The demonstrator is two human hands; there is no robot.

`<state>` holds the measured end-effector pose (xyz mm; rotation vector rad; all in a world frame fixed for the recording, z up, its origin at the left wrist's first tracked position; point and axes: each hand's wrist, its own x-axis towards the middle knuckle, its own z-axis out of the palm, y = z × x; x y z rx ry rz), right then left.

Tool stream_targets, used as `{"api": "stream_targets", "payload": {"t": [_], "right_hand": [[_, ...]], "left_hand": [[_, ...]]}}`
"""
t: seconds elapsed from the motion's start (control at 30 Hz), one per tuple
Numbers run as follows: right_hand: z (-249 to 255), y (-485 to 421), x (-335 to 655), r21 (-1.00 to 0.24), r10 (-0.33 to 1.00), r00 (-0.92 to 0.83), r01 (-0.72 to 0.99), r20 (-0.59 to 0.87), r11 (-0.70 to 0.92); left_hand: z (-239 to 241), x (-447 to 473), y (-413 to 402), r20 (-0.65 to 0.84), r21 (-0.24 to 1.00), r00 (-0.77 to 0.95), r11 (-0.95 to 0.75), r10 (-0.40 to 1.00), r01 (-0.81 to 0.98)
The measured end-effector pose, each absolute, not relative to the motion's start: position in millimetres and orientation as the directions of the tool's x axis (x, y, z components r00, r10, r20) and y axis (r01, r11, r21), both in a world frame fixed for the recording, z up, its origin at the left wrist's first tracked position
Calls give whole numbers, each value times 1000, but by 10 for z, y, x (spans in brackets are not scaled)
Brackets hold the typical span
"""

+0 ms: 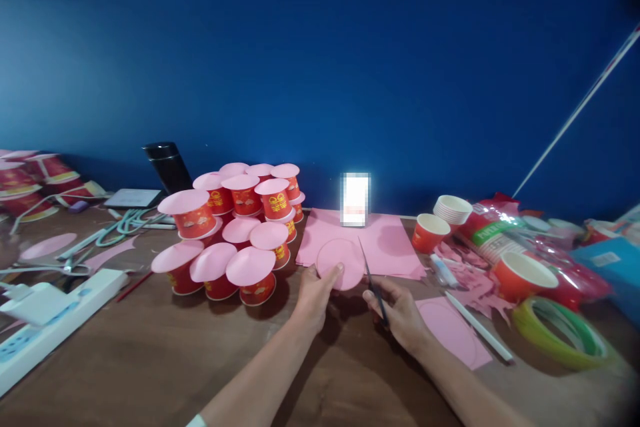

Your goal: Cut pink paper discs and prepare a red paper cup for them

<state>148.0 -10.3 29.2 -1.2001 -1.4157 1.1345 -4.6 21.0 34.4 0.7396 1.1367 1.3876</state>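
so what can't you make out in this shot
All in the head view:
The phone screen is blurred, so it is unreadable.
The scissors handles are hidden inside the right hand.
The lower edge of the pink paper circle is covered by the left hand.
The power strip is cut off by the left edge.
The print on the red cups is too small to read.

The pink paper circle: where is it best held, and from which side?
I would pinch the pink paper circle at its lower left edge, from the near side, as the left hand does. It is a thin sheet, and the scissors in the right hand take its right side.
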Motion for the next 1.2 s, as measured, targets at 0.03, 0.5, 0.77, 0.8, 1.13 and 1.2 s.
{"api": "stream_targets", "payload": {"t": [0.03,0.5,0.77,0.8,1.13,1.2], "right_hand": [[289,-103,1480,-986,992,-91,135,84,96],[294,-110,1464,-988,995,-69,137,67,76],[319,-108,1469,-985,994,-90,153,69,82],[314,-106,1472,-985,993,-95,154,68,82],[265,-100,1499,-988,986,-145,123,77,95],[279,-104,1503,-988,986,-150,119,76,94]], "left_hand": [[340,-47,212,-170,926,-161,101,972,-364],[280,-58,238,-147,923,-165,75,975,-379],[278,-46,232,-106,904,-127,43,986,-425],[279,-46,232,-102,903,-126,39,987,-428],[295,-48,218,-104,913,-123,45,987,-405],[301,-44,210,-105,913,-117,49,988,-404]]}}
